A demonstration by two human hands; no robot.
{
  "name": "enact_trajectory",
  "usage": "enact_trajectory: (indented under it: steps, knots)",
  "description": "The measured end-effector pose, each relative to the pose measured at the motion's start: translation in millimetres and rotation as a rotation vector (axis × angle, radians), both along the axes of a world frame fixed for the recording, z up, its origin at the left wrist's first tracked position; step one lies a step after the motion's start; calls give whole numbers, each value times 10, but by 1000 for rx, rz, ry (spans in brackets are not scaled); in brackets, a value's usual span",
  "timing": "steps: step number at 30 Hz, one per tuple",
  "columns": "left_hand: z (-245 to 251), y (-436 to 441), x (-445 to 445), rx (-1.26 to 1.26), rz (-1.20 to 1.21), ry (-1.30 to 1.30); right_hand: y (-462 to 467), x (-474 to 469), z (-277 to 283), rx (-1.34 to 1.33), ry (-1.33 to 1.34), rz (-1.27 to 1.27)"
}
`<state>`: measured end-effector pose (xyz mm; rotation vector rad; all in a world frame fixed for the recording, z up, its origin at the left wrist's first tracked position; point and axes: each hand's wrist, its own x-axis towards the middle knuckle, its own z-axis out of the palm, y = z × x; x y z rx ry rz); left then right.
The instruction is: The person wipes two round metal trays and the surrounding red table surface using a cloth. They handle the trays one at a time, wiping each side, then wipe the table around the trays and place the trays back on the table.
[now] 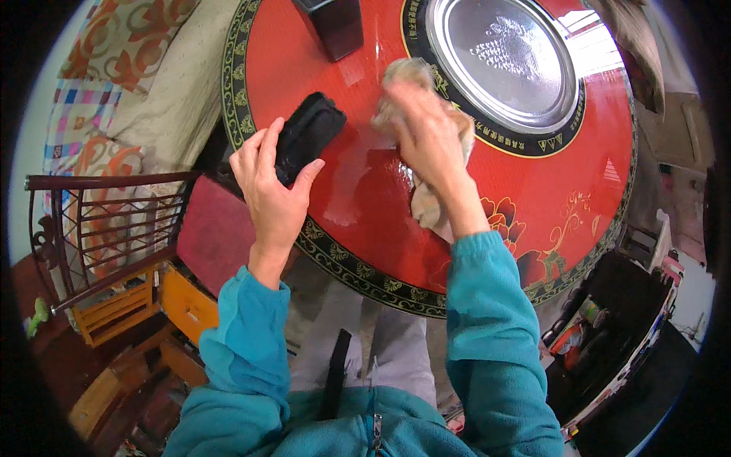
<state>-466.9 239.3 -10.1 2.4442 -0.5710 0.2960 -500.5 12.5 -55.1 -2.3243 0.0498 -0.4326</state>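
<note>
My left hand [268, 171] grips a black oblong object [310, 134], perhaps a case, its thumb and fingers along the near end. It is tilted over the left side of a round red table [365, 194]. A crumpled beige cloth [428, 205] lies under my right hand [425, 128], which presses it against the tabletop and is blurred at the fingers. Wet-looking, shiny patches show on the red surface between my hands. Right of the cloth, a round silver metal plate [502, 57] with an embossed pattern sits within a black ring that bears writing.
A black tapered container [334, 28] stands at the table's far side. To the left are a red-topped seat [214, 234], a dark metal railing [114, 234] and a bed with patterned pillows [123, 40]. A cluttered black rack [605, 320] stands at lower right.
</note>
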Motion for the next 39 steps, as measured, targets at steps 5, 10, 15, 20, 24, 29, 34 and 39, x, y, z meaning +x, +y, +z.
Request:
enact_trajectory:
  steps: [5, 10, 15, 20, 24, 29, 34, 39]
  knots:
    - [118, 155, 45, -10, 34, 12, 818, -1008, 224, -133, 124, 444]
    - [236, 319, 13, -33, 64, 54, 606, -1530, 458, 376, 431, 466]
    - [214, 411, -128, -76, 84, 78, -353, -1234, 457, 169, 157, -102]
    - [166, 492, -168, -72, 100, 86, -232, -1017, 198, -299, 238, -135]
    - [137, 494, -136, -72, 99, 70, 206, -533, 103, -289, 150, -16]
    - [202, 383, -53, -97, 69, 37, 1133, -111, -2, -106, 89, 332]
    - [226, 80, 25, -23, -76, 16, 1086, -952, -47, -118, 9, 354]
    - [72, -401, 107, 32, -236, 2, -433, -1992, -41, -363, 140, -361]
